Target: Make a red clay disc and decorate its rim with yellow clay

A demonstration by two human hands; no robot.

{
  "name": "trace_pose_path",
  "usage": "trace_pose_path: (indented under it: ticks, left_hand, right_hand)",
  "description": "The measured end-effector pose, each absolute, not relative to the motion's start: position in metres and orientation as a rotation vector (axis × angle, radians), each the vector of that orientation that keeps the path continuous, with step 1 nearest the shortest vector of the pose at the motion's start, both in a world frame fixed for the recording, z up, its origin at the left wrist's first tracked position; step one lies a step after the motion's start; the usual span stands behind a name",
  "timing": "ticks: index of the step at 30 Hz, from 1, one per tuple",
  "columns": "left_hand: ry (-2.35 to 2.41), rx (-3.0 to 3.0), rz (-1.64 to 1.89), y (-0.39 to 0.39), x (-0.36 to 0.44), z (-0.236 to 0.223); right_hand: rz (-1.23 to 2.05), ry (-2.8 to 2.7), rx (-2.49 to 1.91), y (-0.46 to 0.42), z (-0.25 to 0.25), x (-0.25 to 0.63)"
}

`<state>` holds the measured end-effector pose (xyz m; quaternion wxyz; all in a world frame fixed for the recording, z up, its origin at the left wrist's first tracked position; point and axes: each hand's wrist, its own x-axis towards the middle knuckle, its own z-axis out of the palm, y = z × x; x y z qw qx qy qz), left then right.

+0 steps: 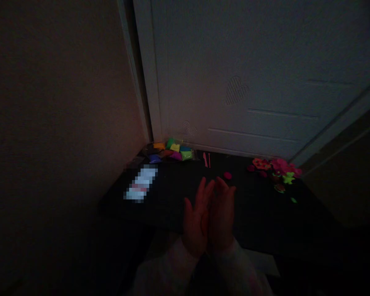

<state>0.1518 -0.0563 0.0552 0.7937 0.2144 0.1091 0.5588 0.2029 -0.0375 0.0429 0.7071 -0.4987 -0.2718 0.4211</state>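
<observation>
Left hand (195, 226), right hand (222, 218) palm to palm, both pointing away (can't tell if holding anything); round pink lump (227, 176) beyond; pink tools (205, 160) lengthwise toward door (188, 61); clear packets (186, 155), coloured stuff (155, 158) inside.

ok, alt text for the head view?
Left hand and right hand close together over a dark table; anything between them is unclear. Beyond lie colourful clay packets and a pink modelling knife, with a pixelated screen at left and pink flower shapes at right.
</observation>
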Motion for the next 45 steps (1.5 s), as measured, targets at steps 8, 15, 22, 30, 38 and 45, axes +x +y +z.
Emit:
trace_pose_path:
  ticks: [8,15,22,30,38,45]
  left_hand:
    - [0.329,0.418,1.297,-0.014,0.13,0.063]
    - [0.664,0.641,1.244,0.033,0.138,0.038]
    - [0.846,1.202,0.681,0.072,0.128,0.017]
    - [0.862,1.18,0.671,0.078,0.144,0.018]
    - [0.874,1.128,0.716,0.077,0.142,0.02]
    - [0.786,1.076,0.737,0.074,0.142,0.017]
  right_hand:
    - [0.892,-1.217,-1.204,-0.039,0.041,0.223]
    - [1.066,-1.226,-1.246,-0.006,0.028,0.242]
    - [1.131,-1.255,-1.357,0.035,0.014,0.285]
    - [1.122,-1.252,-1.294,0.041,0.006,0.287]
    - [1.138,-1.238,-1.401,0.038,0.019,0.287]
    - [1.174,-1.164,-1.292,0.037,0.012,0.288]
